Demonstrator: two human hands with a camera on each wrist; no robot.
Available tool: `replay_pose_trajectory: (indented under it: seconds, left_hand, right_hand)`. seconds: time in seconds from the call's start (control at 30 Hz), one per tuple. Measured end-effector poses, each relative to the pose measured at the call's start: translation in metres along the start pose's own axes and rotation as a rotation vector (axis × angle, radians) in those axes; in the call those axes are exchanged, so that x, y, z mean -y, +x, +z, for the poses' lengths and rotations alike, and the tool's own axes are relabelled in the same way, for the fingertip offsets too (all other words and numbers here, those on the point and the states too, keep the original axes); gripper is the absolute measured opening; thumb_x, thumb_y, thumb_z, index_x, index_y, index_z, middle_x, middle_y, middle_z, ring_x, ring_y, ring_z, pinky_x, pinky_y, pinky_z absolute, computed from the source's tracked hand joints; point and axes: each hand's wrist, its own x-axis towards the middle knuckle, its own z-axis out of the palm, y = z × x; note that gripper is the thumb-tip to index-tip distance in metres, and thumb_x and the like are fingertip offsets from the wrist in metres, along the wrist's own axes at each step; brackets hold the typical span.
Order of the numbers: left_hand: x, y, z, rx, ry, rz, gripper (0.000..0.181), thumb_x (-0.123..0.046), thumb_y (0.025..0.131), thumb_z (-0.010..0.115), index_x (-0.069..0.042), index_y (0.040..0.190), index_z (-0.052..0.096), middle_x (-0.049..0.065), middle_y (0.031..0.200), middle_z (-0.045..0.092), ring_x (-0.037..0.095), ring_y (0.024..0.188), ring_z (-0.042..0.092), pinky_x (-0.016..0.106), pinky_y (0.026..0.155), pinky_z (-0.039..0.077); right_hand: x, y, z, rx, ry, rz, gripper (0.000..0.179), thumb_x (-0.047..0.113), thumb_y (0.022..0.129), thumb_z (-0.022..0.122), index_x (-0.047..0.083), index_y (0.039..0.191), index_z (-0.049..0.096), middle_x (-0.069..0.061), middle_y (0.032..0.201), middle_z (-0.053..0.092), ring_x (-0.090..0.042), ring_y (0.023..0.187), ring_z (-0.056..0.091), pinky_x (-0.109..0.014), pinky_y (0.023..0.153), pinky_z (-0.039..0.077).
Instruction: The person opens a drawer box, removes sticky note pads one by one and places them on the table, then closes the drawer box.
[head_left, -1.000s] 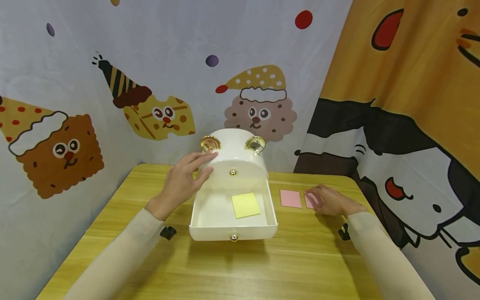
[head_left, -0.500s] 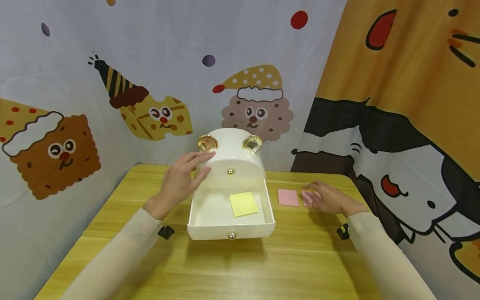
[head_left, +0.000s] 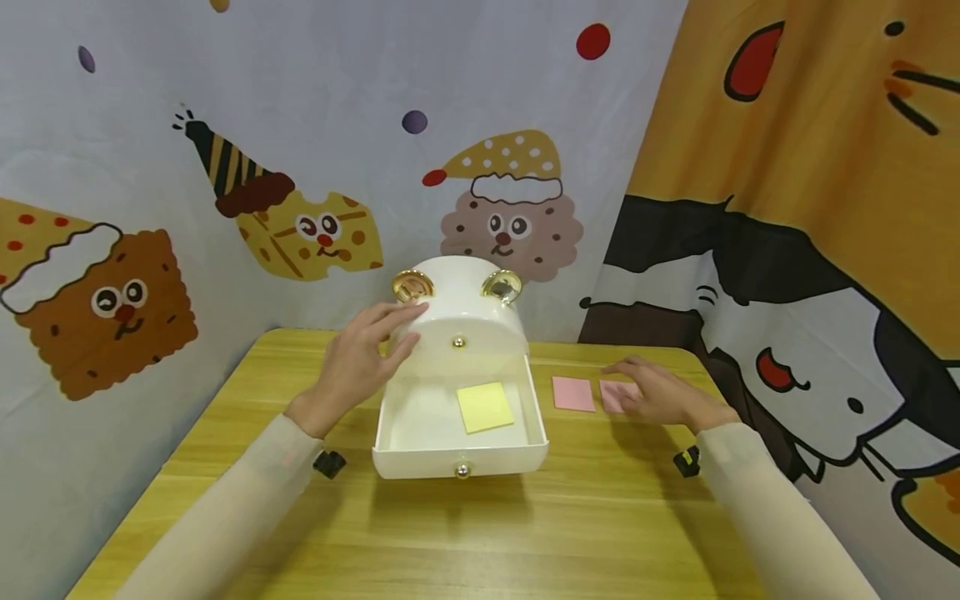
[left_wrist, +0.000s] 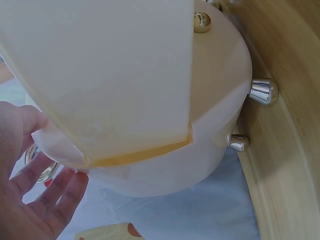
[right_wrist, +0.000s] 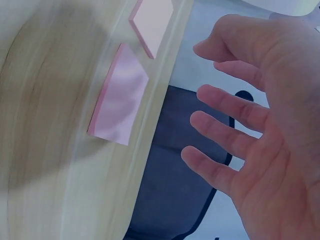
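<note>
A glossy white box (head_left: 465,287) with gold ear-shaped trims stands on the table, its lower drawer (head_left: 457,463) pulled out toward me. Inside the drawer lies a yellow sticky note pad (head_left: 485,407). My left hand (head_left: 348,358) rests its fingers against the box's upper left side; in the left wrist view the fingertips (left_wrist: 75,182) touch the shell near the drawer. Two pink sticky note pads, a left one (head_left: 573,394) and a right one (head_left: 611,396), lie to the right of the box. Just over the right pad hovers my right hand (head_left: 663,396), fingers apart and holding nothing.
The wooden table (head_left: 465,542) ends just behind the box, where a printed cloth (head_left: 337,100) hangs. An orange and black-and-white curtain (head_left: 810,275) borders the right side. Gold knobs (head_left: 462,471) stick out from the drawer fronts.
The head view has shifted slightly. My right hand's fingers have lifted and straightened away from the right pink pad. My left hand stays against the box.
</note>
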Motion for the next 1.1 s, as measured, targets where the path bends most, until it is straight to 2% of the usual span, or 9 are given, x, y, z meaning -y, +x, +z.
replay_pose_trajectory:
  seconds: [0.27,0.6,0.73,1.1]
  left_hand:
    - [0.000,0.001,-0.001,0.011,-0.002,0.007,0.049,-0.019,0.107,0.087,-0.020,0.155,0.077,0.010,0.148,0.080,0.027,0.094,0.076,0.025,0.055,0.044]
    - [0.002,-0.001,0.001,-0.013,-0.004,0.018,0.049,-0.017,0.107,0.088,-0.019,0.155,0.077,0.010,0.147,0.081,0.027,0.092,0.076,0.025,0.055,0.043]
    - [0.002,-0.001,0.001,-0.013,-0.007,0.021,0.049,-0.017,0.107,0.088,-0.019,0.155,0.077,0.011,0.147,0.081,0.027,0.093,0.076,0.027,0.058,0.047]
    - [0.002,-0.002,0.002,-0.017,-0.008,0.019,0.049,-0.016,0.106,0.088,-0.018,0.154,0.078,0.012,0.146,0.081,0.027,0.093,0.075,0.029,0.059,0.049]
  right_hand:
    - [0.010,0.002,-0.004,-0.014,-0.021,-0.033,0.049,0.013,0.110,0.078,0.009,0.158,0.070,-0.021,0.163,0.067,-0.050,0.150,0.065,-0.074,0.123,0.053]
    - [0.023,0.007,-0.006,-0.048,-0.035,-0.061,0.050,0.015,0.109,0.079,0.010,0.158,0.069,-0.019,0.163,0.067,-0.047,0.149,0.067,-0.071,0.121,0.056]
    - [0.032,0.006,-0.008,-0.060,-0.030,-0.064,0.050,0.013,0.109,0.079,0.010,0.158,0.069,-0.019,0.163,0.067,-0.047,0.149,0.067,-0.072,0.121,0.056]
    - [0.058,0.003,-0.017,-0.102,-0.032,-0.149,0.050,0.008,0.109,0.075,0.009,0.158,0.069,-0.014,0.161,0.069,-0.040,0.145,0.071,-0.065,0.119,0.060]
